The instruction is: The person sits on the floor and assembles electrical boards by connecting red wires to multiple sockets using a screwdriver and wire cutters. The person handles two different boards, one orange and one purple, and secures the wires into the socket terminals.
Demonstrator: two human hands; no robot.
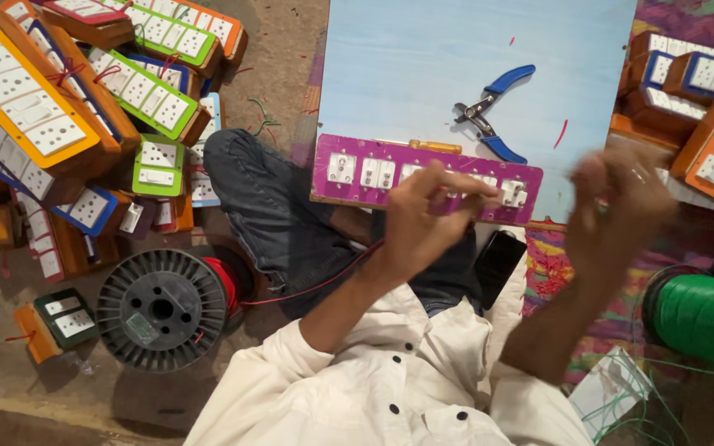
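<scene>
One purple switch board; one blue-handled pliers; two wire spools, red and green; two hands.

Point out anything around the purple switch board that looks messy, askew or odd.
The purple switch board lies slightly tilted, overhanging the near edge of the light blue board. Snipped red wire bits lie scattered near the blue-handled pliers. The right hand is motion-blurred; the left hand rests on the switch board.

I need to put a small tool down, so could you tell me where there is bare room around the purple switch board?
The pale blue work board is mostly bare above the purple switch board and left of the blue-handled pliers. A smaller bare strip lies right of the pliers. The left side is crowded with stacked switch boxes and a black wire spool; more boxes fill the right edge.
</scene>
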